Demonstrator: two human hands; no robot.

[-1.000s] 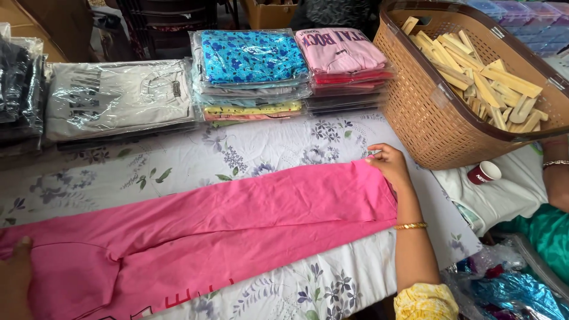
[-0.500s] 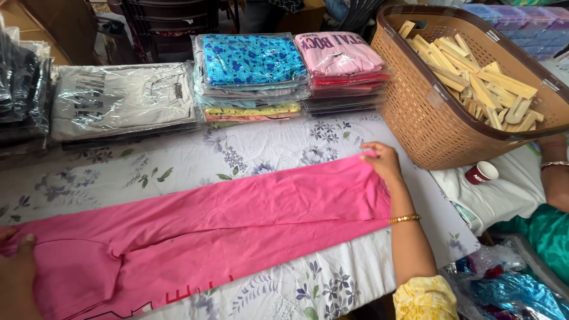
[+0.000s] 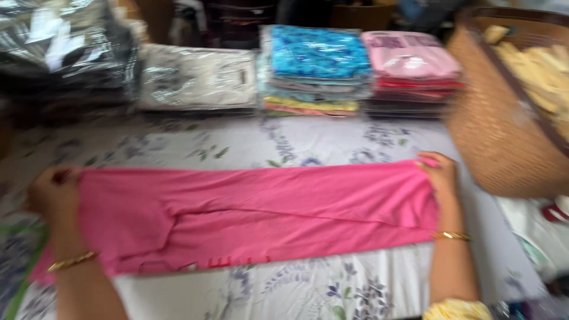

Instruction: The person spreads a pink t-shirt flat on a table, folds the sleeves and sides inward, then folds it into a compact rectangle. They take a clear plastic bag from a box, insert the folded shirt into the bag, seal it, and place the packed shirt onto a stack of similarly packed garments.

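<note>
Compared with half a second ago, the view has swung left and down: the left hand [image 3: 53, 195], then barely in sight at the lower left corner, now shows whole with its forearm and a thin gold bangle [image 3: 72, 261]. The pink garment [image 3: 255, 207], which earlier ran on a slant from lower left to upper right, now lies almost level across the tabletop [image 3: 332, 142]. The picture has also turned blurry with the motion of the head.

The left hand's fingers are curled and closed on the garment's left end, pinching the cloth at its upper corner. The right hand [image 3: 441, 178] lies on the right end, fingers bent over the edge of the cloth; whether they pinch it or only press it flat cannot be told through the blur. This wrist too carries a gold bangle [image 3: 451, 236], and a bit of yellow sleeve [image 3: 456, 309] shows below.

The garment is soft, thin knit cloth, a long band that widens toward the left, with shallow folds running along it. It lies on a white sheet printed with grey-blue flowers and green leaves.

Behind it stand stacks of folded clothes in glossy clear wrapping: a pale grey stack [image 3: 198, 77], one topped with blue patterned cloth [image 3: 317, 56], and one topped in pink [image 3: 409, 59]. A brown woven basket [image 3: 492, 136] stands at the right, holding pale flat pieces.
</note>
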